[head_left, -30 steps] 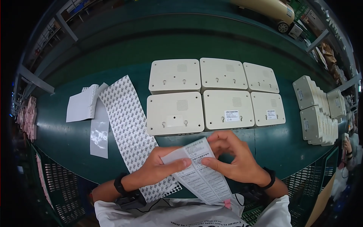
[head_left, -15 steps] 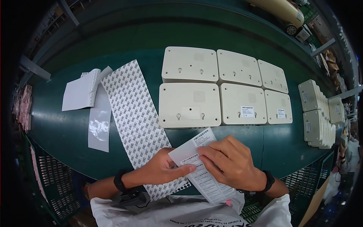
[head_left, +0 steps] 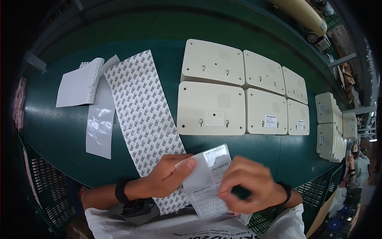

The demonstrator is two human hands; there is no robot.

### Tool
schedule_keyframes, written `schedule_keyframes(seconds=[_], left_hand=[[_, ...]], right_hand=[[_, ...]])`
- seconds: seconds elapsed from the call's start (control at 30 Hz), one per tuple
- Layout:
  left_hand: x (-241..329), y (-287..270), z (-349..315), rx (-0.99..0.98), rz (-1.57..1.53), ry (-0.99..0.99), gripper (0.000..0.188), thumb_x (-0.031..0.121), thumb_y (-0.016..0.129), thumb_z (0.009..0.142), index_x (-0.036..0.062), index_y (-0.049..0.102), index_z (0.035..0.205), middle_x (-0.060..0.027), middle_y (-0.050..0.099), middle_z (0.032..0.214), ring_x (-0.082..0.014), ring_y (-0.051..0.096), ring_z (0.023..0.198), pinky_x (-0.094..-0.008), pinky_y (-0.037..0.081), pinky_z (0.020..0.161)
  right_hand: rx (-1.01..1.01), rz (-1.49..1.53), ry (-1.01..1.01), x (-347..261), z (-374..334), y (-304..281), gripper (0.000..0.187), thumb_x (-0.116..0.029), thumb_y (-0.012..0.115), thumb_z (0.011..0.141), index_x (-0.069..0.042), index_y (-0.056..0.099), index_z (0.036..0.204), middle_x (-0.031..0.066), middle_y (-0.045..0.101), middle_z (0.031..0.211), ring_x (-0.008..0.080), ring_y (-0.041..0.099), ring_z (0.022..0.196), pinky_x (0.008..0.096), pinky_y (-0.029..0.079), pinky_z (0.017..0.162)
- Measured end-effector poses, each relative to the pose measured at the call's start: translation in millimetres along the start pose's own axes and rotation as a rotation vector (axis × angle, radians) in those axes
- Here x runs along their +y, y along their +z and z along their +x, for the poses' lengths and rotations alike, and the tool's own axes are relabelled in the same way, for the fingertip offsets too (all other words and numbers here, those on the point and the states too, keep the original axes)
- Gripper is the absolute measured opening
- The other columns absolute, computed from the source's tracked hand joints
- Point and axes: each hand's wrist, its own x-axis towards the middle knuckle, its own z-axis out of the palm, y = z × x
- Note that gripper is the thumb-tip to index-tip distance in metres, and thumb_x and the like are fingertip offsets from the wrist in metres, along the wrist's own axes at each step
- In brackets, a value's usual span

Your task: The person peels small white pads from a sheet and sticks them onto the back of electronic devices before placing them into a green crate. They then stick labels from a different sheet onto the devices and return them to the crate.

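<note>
1. Head view, hands: the left hand (head_left: 165, 177) and the right hand (head_left: 248, 190) both come up from the lower edge and meet over the near rim of the green surface (head_left: 59, 127).
2. Between them is a sheet of white printed labels (head_left: 207, 181), held low in the middle of the picture, just in front of the person's chest and above the near edge of the surface.
3. The left hand's fingers are closed on the sheet's left edge, thumb on top pressing against the paper.
4. The right hand's fingers are curled at the sheet's right side and touch it; this hand is blurred, so how tightly it pinches cannot be told.
5. Each wrist carries a dark band.
6. Beyond the hands, six cream plastic housings (head_left: 211, 109) lie flat in two rows of three, edges touching; the three in the near row each bear a small label.
7. To the right, well apart from the hands, more of the same housings stand on edge in a stack (head_left: 332, 127).
8. To the left, a long patterned backing strip (head_left: 143, 115) runs diagonally from the far side down under the left hand.
9. Just beside it lie a clear film strip (head_left: 99, 127) and a folded white sheet (head_left: 77, 85).
10. At the far right edge, another person (head_left: 360, 167) is partly visible.
</note>
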Motion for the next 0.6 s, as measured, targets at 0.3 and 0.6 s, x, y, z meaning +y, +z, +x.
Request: schedule_keyframes(seconds=[0.3,0.6], left_hand=[[6.0,-16.6,31.1,0.228,1.406,0.947,0.036,0.038,0.061,0.096,0.0040,0.068,0.107,-0.0159,0.070,0.112,-0.0291,0.067,0.096,-0.0376,0.052,0.076],[2.4,-36.2,41.3,0.220,1.421,0.905,0.033,0.036,0.059,0.097,0.0042,0.067,0.100,-0.0184,0.071,0.112,-0.0308,0.068,0.103,-0.0373,0.053,0.080]], right_hand=[[0.097,-0.003,0.338,53.2,63.4,-31.6,0.008,-0.007,0.067,0.092,-0.004,0.062,0.088,0.0076,0.060,0.122,0.0101,0.050,0.086,0.0244,0.039,0.075],[0.064,-0.005,0.399,67.8,70.9,-31.1,0.012,-0.012,0.070,0.091,-0.004,0.063,0.086,0.0089,0.063,0.123,0.0116,0.051,0.090,0.0255,0.040,0.072]])
